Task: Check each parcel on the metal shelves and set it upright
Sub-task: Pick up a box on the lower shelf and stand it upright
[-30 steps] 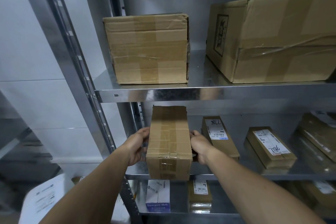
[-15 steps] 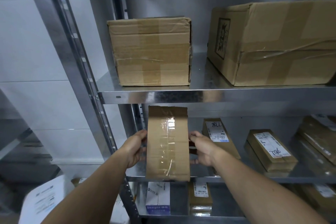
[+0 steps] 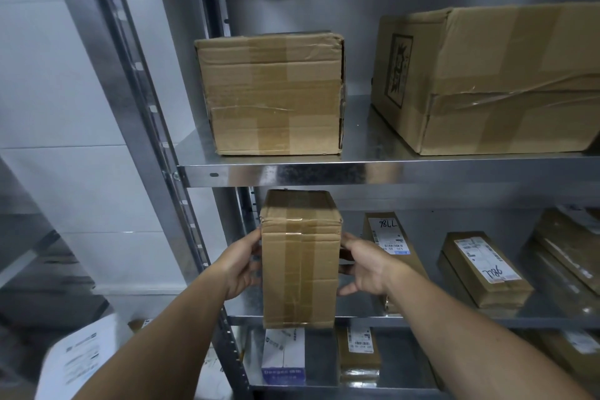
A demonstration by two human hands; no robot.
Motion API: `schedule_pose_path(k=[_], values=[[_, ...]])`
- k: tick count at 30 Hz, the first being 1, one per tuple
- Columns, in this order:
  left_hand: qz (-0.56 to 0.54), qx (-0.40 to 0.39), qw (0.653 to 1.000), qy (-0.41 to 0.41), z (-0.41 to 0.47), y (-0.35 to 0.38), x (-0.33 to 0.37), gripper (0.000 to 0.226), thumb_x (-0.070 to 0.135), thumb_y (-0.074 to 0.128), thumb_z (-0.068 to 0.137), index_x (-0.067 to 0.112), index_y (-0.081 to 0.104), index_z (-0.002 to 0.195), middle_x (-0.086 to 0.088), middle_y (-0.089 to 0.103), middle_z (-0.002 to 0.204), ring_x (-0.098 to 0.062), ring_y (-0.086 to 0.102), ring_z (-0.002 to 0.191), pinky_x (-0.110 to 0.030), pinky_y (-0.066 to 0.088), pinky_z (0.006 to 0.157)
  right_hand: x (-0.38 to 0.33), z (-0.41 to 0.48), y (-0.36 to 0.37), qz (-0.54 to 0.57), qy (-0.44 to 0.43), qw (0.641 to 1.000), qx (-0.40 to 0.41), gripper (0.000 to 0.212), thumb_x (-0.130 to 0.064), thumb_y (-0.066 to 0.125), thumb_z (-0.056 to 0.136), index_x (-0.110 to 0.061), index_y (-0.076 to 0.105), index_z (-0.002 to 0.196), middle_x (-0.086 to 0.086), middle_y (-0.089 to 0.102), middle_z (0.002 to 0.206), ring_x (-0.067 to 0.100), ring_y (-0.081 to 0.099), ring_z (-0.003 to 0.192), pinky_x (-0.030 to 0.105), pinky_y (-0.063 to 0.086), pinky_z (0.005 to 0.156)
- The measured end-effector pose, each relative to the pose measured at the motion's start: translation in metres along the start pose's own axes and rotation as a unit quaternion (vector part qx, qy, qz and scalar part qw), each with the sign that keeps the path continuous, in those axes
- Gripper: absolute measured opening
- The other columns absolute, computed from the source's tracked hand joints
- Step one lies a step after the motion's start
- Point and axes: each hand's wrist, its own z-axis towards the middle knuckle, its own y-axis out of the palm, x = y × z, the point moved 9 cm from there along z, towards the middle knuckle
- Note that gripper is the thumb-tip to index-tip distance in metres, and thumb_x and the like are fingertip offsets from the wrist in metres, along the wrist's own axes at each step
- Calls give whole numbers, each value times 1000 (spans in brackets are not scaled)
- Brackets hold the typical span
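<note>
Head view: both hands hold the tall parcel [image 3: 300,269] at the left end of the middle shelf [image 3: 454,321], just under the upper shelf [image 3: 357,172]. The left hand [image 3: 242,266] grips its left side with curled fingers. The right hand [image 3: 363,268] clasps the right side, fingers spread along the edge.

A second ago the parcel leans back, its long taped face slanting up toward the camera. Half a second ago that face is turned almost flat to the viewer. Now the parcel stands on end, with a narrow front face straight and its top flap running back into the shelf bay. So the turn to upright looks nearly complete. Its bottom edge sits at the shelf's front lip, though I cannot tell whether it rests on the metal or hangs just above it.

My judgement is that what remains for this parcel is to seat it and let go. The flat labelled parcel [image 3: 386,237] just to its right and the second labelled parcel [image 3: 487,269] beyond lie on their broad faces and probably come next. Two cartons, the smaller [image 3: 272,97] and the larger [image 3: 487,81], sit untouched on the upper shelf.
</note>
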Motion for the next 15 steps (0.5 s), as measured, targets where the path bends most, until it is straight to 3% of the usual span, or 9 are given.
schedule_pose_path(k=[3, 7, 12, 15], values=[[-8, 1, 1000, -6, 1, -5, -2, 33, 39, 49, 103, 14, 67, 89, 0, 69, 69, -16, 67, 55, -40, 53, 62, 0, 2, 0, 27, -8, 1000, -7, 18, -31, 48, 107, -34, 55, 123, -2, 58, 117, 28, 59, 107, 70, 45, 93], [-10, -13, 1000, -25, 1, -9, -7, 29, 34, 51, 102, 11, 70, 99, -7, 69, 96, -26, 68, 82, -49, 56, 70, 1, 2, -2, 46, -19, 999, 8, 19, -31, 44, 108, -33, 57, 123, 4, 61, 113, 31, 61, 101, 76, 40, 97], [0, -16, 999, -29, -3, -9, -8, 30, 31, 48, 103, 11, 69, 100, -10, 68, 98, -30, 67, 90, -52, 56, 76, 0, 2, -2, 35, -31, 998, 29, 28, -30, 42, 109, -31, 51, 135, -3, 55, 109, 22, 54, 87, 80, 34, 100], [-3, -16, 999, -32, -5, -10, -9, 31, 32, 47, 103, 10, 69, 104, -12, 68, 103, -32, 66, 96, -55, 55, 81, 2, -2, -1, 33, -31, 999, 28, 21, -30, 41, 109, -31, 51, 128, -3, 55, 105, 22, 53, 85, 79, 34, 101]])
